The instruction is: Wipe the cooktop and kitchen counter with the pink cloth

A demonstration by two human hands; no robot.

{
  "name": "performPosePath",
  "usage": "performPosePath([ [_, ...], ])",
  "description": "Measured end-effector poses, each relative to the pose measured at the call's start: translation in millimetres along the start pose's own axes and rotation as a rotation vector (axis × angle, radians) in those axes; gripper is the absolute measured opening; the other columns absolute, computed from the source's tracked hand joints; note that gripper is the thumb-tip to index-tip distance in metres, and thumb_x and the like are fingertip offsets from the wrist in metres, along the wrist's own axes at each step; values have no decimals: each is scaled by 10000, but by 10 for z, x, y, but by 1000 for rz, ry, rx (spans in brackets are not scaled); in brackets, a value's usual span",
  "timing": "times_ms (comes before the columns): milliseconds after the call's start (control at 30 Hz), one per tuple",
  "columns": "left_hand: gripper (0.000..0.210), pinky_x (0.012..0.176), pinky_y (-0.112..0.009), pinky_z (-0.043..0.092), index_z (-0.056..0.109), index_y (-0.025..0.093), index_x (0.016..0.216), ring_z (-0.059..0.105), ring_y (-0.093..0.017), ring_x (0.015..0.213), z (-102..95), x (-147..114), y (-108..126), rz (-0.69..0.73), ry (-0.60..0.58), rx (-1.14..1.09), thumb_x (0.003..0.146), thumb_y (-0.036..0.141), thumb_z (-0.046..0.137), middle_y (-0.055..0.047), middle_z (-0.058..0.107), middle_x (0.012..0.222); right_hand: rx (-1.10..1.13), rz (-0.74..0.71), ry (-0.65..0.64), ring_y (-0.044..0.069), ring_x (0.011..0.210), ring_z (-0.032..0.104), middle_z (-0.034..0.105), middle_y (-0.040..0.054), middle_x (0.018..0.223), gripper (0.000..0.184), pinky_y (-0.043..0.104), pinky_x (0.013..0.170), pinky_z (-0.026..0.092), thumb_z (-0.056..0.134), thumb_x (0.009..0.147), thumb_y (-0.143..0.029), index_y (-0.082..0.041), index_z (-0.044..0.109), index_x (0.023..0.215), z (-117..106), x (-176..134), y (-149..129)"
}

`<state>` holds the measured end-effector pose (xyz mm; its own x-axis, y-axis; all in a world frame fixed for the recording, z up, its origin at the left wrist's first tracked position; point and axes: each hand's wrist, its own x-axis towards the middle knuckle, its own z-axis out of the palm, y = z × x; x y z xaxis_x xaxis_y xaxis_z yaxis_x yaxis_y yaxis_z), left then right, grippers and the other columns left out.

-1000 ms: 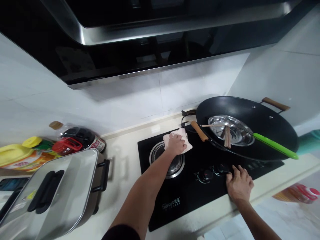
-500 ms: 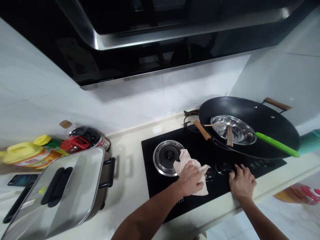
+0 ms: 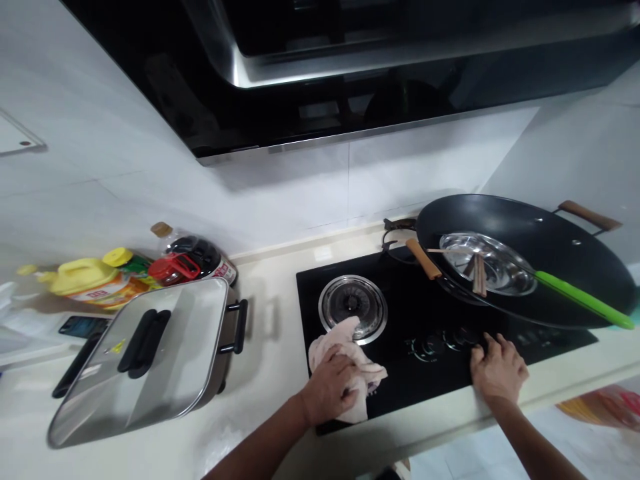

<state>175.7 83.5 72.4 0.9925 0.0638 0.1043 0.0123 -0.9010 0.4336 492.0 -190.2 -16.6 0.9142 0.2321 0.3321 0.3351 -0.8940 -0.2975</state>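
My left hand (image 3: 330, 387) is closed over a crumpled pale pink cloth (image 3: 363, 380), pressing it onto the front left part of the black glass cooktop (image 3: 400, 370). Just behind the cloth is a round burner (image 3: 353, 307) with a shiny metal ring. My right hand (image 3: 499, 370) lies on the cooktop's front edge, fingers stretched out and holding nothing. Its fingertips are close to the control knobs (image 3: 463, 337). A large black wok (image 3: 555, 243) sits over the right side. Inside it are a metal bowl (image 3: 505, 275) and a utensil with a green handle (image 3: 583, 300).
Left on the pale counter (image 3: 267, 320) stands a rectangular electric pan (image 3: 185, 360) with a glass lid. Behind it are a yellow jug (image 3: 90, 277), a dark sauce bottle (image 3: 200, 257) and a phone (image 3: 83, 326). A black range hood (image 3: 390, 93) hangs overhead.
My left hand has slid the cloth left and toward the front edge, away from the knobs. My right hand stays on the front edge. The view has shifted a little left.
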Motion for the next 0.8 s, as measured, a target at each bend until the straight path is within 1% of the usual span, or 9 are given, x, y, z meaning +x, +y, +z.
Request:
performPosePath([
  [100, 454, 1287, -522, 164, 601, 406, 1375, 643, -234, 1188, -179, -184, -60, -61, -14, -35, 928, 362, 536, 9, 739, 1254, 4, -4, 10, 382, 1399, 451, 534, 212, 1459, 521, 588, 1141, 330, 363, 972, -396, -133, 609, 1349, 5, -4, 10],
  [167, 371, 1282, -545, 173, 661, 385, 1276, 654, -236, 1158, -203, -316, -69, -101, 46, -10, 926, 356, 542, -1, 749, 1207, 5, -9, 19, 386, 1392, 458, 539, 221, 1454, 533, 595, 1138, 338, 356, 976, -408, -122, 611, 1347, 13, -5, 20],
  [267, 308, 1205, -560, 328, 697, 299, 1196, 615, -275, 1234, -75, -437, -43, -180, 263, 78, 913, 331, 578, -69, 701, 1296, 1, -19, 29, 393, 1385, 461, 545, 229, 1447, 558, 599, 1136, 349, 336, 977, -434, -105, 617, 1331, 25, -4, 36],
  [333, 411, 1137, -578, 403, 655, 245, 1289, 493, -344, 1397, 77, -408, -10, -262, 419, 151, 889, 334, 631, -135, 564, 1490, -3, -23, 29, 394, 1385, 461, 545, 223, 1450, 573, 597, 1136, 355, 319, 977, -453, -107, 621, 1320, 29, -4, 42],
  [400, 596, 1107, -600, 422, 576, 239, 1417, 338, -412, 1508, 228, -294, 27, -376, 487, 222, 849, 366, 706, -164, 382, 1638, -7, -19, 25, 394, 1383, 462, 545, 216, 1451, 577, 599, 1134, 359, 306, 980, -463, -118, 621, 1318, 27, -7, 45],
  [500, 757, 1138, -652, 356, 547, 304, 1471, 267, -467, 1530, 387, -96, 62, -484, 449, 294, 777, 474, 797, -148, 297, 1689, 2, -17, 16, 393, 1391, 456, 541, 208, 1457, 572, 609, 1134, 355, 309, 978, -463, -137, 611, 1338, 20, -18, 55],
  [600, 643, 1177, -652, 279, 626, 370, 1394, 335, -445, 1498, 453, -44, 43, -452, 396, 322, 793, 544, 771, -101, 378, 1656, 22, -20, 7, 399, 1398, 457, 536, 210, 1465, 577, 622, 1134, 355, 328, 971, -462, -144, 606, 1365, 13, -26, 75],
  [700, 486, 1165, -614, 291, 684, 387, 1315, 399, -401, 1461, 455, -111, -44, -422, 375, 330, 853, 537, 703, -67, 464, 1607, 34, -22, 3, 411, 1399, 462, 539, 223, 1461, 597, 627, 1139, 357, 329, 970, -475, -130, 615, 1365, 4, -23, 89],
  [800, 429, 1156, -628, 282, 695, 381, 1295, 406, -391, 1462, 392, -111, -220, -485, 382, 342, 889, 519, 665, -68, 499, 1586, 34, -17, -23, 422, 1406, 459, 535, 220, 1467, 616, 622, 1149, 352, 322, 965, -492, -133, 614, 1372, -15, -22, 77],
])
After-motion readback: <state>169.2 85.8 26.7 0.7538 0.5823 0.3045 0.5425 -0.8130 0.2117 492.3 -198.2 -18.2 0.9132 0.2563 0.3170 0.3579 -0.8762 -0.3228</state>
